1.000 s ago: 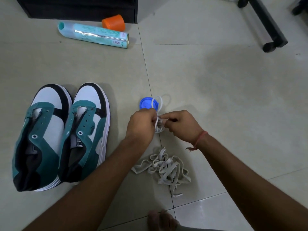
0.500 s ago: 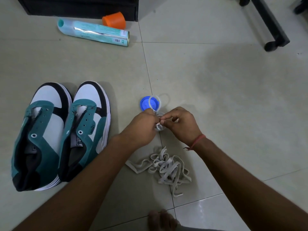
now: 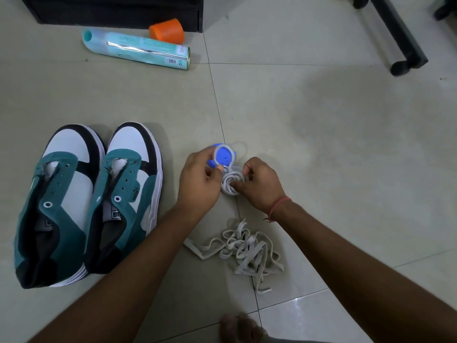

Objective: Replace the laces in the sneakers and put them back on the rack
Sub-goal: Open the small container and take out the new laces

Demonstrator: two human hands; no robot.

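Pale tiled floor; sneakers left of the hands; loose laces below; spray can, probably, beyond.

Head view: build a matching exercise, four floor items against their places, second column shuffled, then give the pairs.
Items:
1. teal, white and black sneakers
2. coiled white lace
3. loose heap of flat grey-white laces
4. orange plastic cap

Places:
A. far floor, by the lying teal spray can
B. floor between the forearms
C. left, side by side
D. pinched between left hand and right hand

Pairs: 1-C, 2-D, 3-B, 4-A
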